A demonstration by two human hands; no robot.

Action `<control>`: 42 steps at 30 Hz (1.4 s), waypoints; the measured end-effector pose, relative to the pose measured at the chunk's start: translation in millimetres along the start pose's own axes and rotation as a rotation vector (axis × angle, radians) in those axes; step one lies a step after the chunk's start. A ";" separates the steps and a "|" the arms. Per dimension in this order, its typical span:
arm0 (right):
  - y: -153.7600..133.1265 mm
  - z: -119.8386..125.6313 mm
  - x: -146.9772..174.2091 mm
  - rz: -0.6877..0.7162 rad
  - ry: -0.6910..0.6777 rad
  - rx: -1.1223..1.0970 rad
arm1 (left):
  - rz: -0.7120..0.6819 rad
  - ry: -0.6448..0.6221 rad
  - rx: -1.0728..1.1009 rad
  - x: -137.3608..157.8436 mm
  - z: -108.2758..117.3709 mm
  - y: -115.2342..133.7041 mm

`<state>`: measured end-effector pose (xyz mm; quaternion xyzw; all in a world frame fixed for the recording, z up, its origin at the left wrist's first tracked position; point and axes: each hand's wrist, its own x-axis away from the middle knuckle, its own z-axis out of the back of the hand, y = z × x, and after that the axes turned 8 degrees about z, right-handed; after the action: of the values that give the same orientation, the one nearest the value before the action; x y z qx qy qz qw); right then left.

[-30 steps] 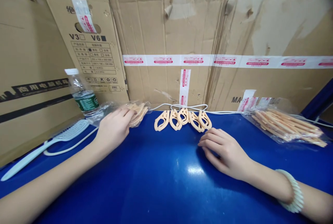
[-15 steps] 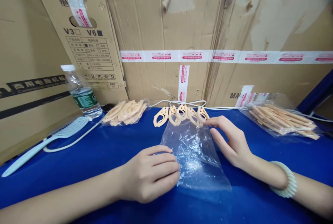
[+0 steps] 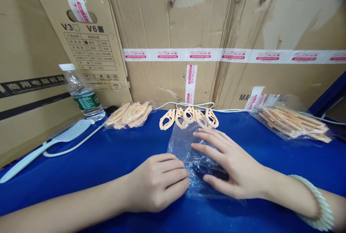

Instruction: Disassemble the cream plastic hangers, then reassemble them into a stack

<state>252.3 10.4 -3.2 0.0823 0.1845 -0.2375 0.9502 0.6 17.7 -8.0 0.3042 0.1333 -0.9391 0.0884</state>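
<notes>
Head view: a thin, clear plastic bag (image 3: pixel 180 143) lies on the glossy blue surface (image 3: pixel 127 146), between the two hands, its far end reaching a row of five peach-coloured, loop-shaped plastic pieces (image 3: pixel 185 117). The left hand (image 3: pixel 159 182) rests knuckles up at the bag's left edge, fingers curled; whether they pinch the film, I cannot tell. The right hand (image 3: pixel 232 161) is spread wide over the bag's right part, thumb well apart from the fingers, gripping nothing visible – contact with the film is unclear.

To handle such slippery film well, I would pin one edge lightly with the left fingertips and use flat right fingers, working outward so that creases don't bunch up and the row isn't nudged.

As for writing, the brown cardboard carton with a taped hand-hole (image 3: pixel 89 49) reads "V3" and "V6", the square beside V6 filled in; its table is too small to read. The plain brown carton at far left (image 3: pixel 27 45) carries a black band with "商用电脑机箱". "MA" shows on the brown cardboard at the back (image 3: pixel 167 16) – the rest is covered. The green label on the clear water bottle (image 3: pixel 89 101) is illegible.
</notes>
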 end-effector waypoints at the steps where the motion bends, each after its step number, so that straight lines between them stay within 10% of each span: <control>1: -2.2 -0.3 -0.2 -0.012 -0.027 0.008 | -0.001 0.000 -0.006 0.1 0.0 0.4; 17: -14.1 0.3 -5.6 -0.023 -0.316 0.016 | 0.409 0.041 0.351 5.7 -5.6 -4.3; 24: 75.8 11.9 9.2 -0.097 0.033 0.144 | 0.410 -0.088 0.433 6.5 -7.4 -1.8; 29: 138.4 -3.7 39.2 -0.299 -0.153 0.297 | 0.387 -0.092 0.450 7.1 -8.2 0.0; 42: 136.6 5.2 45.4 -0.232 -0.245 0.127 | 0.299 -0.147 0.308 7.4 -5.6 1.9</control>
<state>357.0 109.3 -6.7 0.0909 0.0603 -0.3650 0.9246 -1.7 17.0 -17.1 0.2612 -0.0650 -0.9445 0.1885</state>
